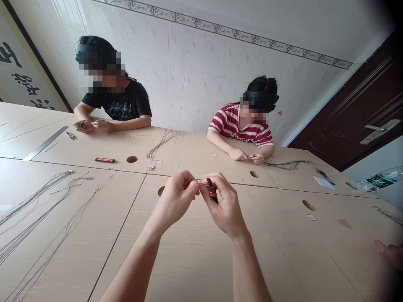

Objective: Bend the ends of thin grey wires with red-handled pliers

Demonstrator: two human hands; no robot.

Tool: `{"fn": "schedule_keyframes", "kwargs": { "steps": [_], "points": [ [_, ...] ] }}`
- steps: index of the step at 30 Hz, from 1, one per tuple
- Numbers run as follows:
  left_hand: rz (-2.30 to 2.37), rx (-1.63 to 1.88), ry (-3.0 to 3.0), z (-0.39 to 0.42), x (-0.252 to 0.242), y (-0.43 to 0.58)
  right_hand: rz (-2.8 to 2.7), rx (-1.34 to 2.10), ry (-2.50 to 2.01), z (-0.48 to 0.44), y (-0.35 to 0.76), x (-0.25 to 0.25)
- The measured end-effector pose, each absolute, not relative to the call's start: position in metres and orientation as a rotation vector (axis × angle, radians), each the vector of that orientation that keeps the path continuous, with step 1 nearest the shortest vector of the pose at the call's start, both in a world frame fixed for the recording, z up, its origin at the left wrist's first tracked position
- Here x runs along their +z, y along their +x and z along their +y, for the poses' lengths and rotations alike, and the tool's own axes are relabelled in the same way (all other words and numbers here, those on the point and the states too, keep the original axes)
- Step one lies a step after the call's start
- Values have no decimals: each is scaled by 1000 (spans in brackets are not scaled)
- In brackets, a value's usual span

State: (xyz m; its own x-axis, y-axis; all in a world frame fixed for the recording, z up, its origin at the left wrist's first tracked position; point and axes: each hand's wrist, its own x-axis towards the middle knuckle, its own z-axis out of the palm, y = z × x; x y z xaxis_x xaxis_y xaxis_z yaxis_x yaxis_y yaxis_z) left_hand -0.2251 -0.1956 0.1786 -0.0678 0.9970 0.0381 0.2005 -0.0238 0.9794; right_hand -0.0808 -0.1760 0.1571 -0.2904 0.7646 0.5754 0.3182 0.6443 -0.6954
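Observation:
My left hand [178, 199] is raised above the table, thumb and fingers pinched together. What lies between its fingertips is too small to make out. Close beside it, the fingers of my right hand [227, 207] are curled round small pliers [213, 193] with red-and-black handles, their dark jaws pointing up. The right thumb and index fingertip meet near the left fingertips. Bundles of thin dark cords [67, 193] with small metallic ends lie on the table to the left of my hands.
The wooden table [189, 260] has round holes. Across it, two people work with their hands, one in a black shirt [126, 98], one in striped red [231, 119]. A steel ruler [47, 142], red-black cutter-like item [105, 160], more cords [288, 163] and a bottle [382, 179] lie about. Another hand [390, 253] shows at right.

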Motion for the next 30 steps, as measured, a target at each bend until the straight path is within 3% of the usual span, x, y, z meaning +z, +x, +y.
{"fn": "schedule_keyframes", "kwargs": {
  "steps": [8, 13, 20, 24, 30],
  "points": [
    [1438, 1168, 1334, -195, 180, -225, -1684, 746, -860, -174, -84, 159],
    [1470, 1156, 1316, -192, 181, -226, -734, 1339, -831, -136, -69, 139],
    [1429, 1213, 1299, -187, 176, -229, -561, 2037, -722, -131, -60, 102],
    [1441, 1261, 1292, -183, 173, -230, -845, 1794, -853, -160, -70, 101],
    [1360, 1347, 1283, -184, 174, -226, -1674, 748, -1221, -188, -75, 117]
  ]
}}
